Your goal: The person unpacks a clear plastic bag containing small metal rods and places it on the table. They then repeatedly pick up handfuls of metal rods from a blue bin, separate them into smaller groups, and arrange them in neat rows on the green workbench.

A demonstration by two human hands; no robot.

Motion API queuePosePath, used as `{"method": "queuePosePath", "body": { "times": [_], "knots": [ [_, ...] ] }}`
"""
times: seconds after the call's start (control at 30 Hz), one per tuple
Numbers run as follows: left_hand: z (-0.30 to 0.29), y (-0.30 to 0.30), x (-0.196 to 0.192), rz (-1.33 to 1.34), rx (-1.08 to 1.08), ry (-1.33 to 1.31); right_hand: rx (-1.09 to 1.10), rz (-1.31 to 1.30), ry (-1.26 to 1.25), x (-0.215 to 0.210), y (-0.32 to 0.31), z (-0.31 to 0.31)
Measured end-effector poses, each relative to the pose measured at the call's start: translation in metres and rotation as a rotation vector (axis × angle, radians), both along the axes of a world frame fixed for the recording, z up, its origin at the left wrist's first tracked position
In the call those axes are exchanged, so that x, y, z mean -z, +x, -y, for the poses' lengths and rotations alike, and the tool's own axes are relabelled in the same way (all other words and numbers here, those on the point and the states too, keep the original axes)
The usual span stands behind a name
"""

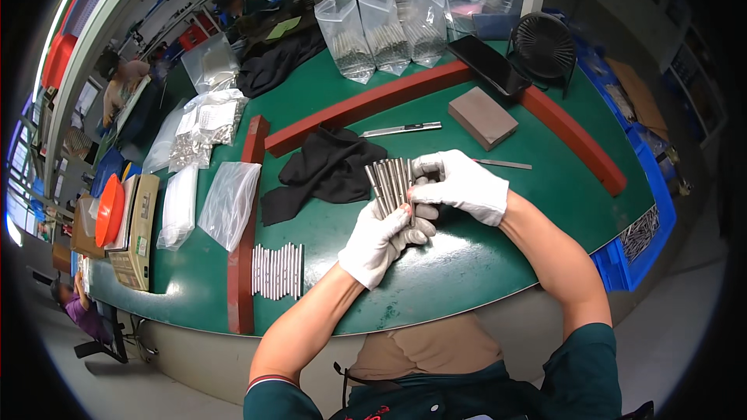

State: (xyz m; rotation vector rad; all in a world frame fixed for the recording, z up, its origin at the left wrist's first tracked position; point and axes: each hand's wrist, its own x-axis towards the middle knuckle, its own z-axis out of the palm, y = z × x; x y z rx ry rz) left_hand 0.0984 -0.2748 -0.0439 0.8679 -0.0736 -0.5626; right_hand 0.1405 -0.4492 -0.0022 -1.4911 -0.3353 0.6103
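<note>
In white gloves with bare fingertips showing, both my hands meet above the green tabletop. My left hand [380,243] is closed around the lower ends of a fanned bunch of metal rods [389,183], their upper ends spreading away from me. From the right, my right hand [465,187] is closed, thumb and fingers pinching at the rightmost rod of the fan; its fingers partly cover that rod. Just beyond the bunch lies a crumpled black cloth [327,163]. A row of similar metal rods [277,271] rests side by side to the left, against a red bar [245,257].
More red bars [342,118] frame the work area. Behind the hands lie a utility knife [401,130], a brown block [484,118] and a thin metal strip [504,163]. Bags of rods [387,35] stand at the back. A blue bin [650,241] with small metal parts sits right.
</note>
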Motion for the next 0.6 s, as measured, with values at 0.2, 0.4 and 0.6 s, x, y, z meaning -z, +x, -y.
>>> {"method": "queuePosePath", "body": {
  "times": [0.2, 0.4, 0.6],
  "knots": [
    [0.004, -0.001, -0.003, -0.023, -0.031, -0.021, 0.109, 0.035, -0.075, 0.006, 0.0, -0.003],
    [0.004, -0.001, 0.001, -0.029, -0.048, -0.037, 0.224, 0.146, -0.11, 0.007, -0.002, -0.005],
    [0.0, 0.004, 0.011, -0.086, -0.073, -0.171, 0.559, 0.972, -0.199, -0.003, -0.011, -0.008]
  ]
}}
